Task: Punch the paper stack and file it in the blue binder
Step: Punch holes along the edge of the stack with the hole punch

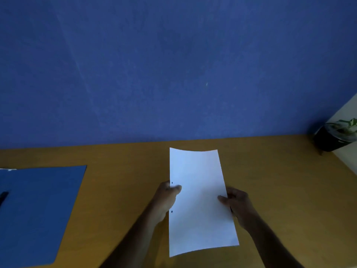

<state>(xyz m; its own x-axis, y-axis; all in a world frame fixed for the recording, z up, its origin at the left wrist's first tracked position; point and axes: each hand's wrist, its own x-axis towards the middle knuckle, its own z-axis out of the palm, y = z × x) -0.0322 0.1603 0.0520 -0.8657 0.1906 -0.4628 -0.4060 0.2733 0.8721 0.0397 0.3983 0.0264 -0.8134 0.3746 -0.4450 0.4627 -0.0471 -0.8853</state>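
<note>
Person holds the white paper stack (201, 202) over the wooden desk (119, 178), left hand (166, 198) pinching its left edge, thumb on top between the two punched holes (172, 211), right hand (236, 205) gripping the right edge, thumb on top. Blue binder (36, 211) lies closed at far left, well apart, a dark object (3, 197) on it, unclear what. Potted plant (338, 135) in the far right corner against the blue wall (173, 64)
</note>
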